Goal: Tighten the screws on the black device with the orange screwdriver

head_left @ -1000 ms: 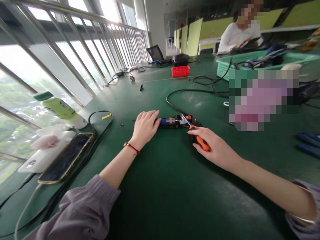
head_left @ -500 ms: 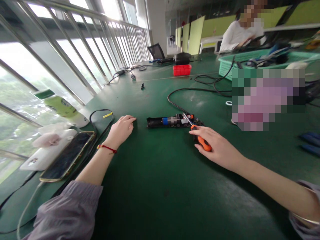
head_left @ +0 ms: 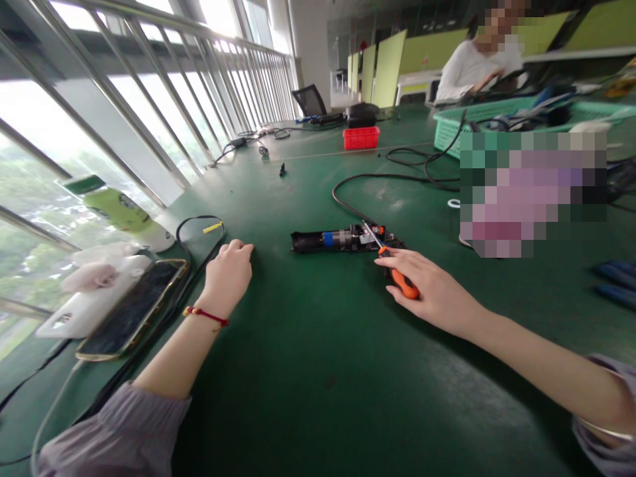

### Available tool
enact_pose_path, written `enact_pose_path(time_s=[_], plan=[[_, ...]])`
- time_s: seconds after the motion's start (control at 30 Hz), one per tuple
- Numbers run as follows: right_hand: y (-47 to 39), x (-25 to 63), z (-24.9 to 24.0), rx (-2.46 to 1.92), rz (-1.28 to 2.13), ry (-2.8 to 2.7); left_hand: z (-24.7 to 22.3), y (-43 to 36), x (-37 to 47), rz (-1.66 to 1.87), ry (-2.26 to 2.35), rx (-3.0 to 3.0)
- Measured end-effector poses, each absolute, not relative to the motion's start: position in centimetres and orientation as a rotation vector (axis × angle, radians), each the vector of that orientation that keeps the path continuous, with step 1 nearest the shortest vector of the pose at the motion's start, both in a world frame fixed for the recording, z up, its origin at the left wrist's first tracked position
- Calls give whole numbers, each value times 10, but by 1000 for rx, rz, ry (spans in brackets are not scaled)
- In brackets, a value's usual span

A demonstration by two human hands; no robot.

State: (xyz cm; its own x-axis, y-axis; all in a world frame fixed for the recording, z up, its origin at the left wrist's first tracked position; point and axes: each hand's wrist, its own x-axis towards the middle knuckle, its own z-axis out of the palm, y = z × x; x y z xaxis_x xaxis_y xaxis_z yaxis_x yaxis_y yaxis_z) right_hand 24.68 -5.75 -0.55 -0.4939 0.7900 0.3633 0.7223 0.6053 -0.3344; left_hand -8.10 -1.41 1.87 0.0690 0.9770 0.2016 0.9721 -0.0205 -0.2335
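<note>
My right hand [head_left: 427, 285] holds a screwdriver [head_left: 405, 283] with an orange and black handle. Its metal shaft slants up and left, the tip over the inner parts of an opened black corded device [head_left: 318, 240]. This device lies on the green table [head_left: 308, 371] with a blue band, a grey cylinder and small wired parts exposed; my right fingers hide its near right part. Left of the device, apart from it, my left hand [head_left: 229, 271] rests on the table with its fingers curled in. The fingertips are hidden, so I cannot tell whether they hold anything.
On the left lie a phone [head_left: 134, 310], a white case-like object [head_left: 89, 308], a bottle [head_left: 124, 212] and a black cable. Farther back stand a red basket [head_left: 361, 138] and a loaded green basket [head_left: 450, 136]. Blue-handled tools [head_left: 616, 281] lie right. A person [head_left: 467, 69] sits beyond.
My left hand has drawn back to the left and toward me, away from the device, and its fingers have curled in. My right hand and the screwdriver have hardly moved.
</note>
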Motion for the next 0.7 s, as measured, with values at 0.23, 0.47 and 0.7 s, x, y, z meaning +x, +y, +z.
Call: enact_pose_path(time_s=[0.23,0.47,0.7], plan=[[-58,247,-5,-1205,196,-2358,27,-23,-65,183,-2021,-1941],[-57,246,-7,-1233,175,-2365,35,-29,-47,377,-2045,-1857],[-57,247,-7,-1216,163,-2365,36,-35,-32,388,-2020,-1896]])
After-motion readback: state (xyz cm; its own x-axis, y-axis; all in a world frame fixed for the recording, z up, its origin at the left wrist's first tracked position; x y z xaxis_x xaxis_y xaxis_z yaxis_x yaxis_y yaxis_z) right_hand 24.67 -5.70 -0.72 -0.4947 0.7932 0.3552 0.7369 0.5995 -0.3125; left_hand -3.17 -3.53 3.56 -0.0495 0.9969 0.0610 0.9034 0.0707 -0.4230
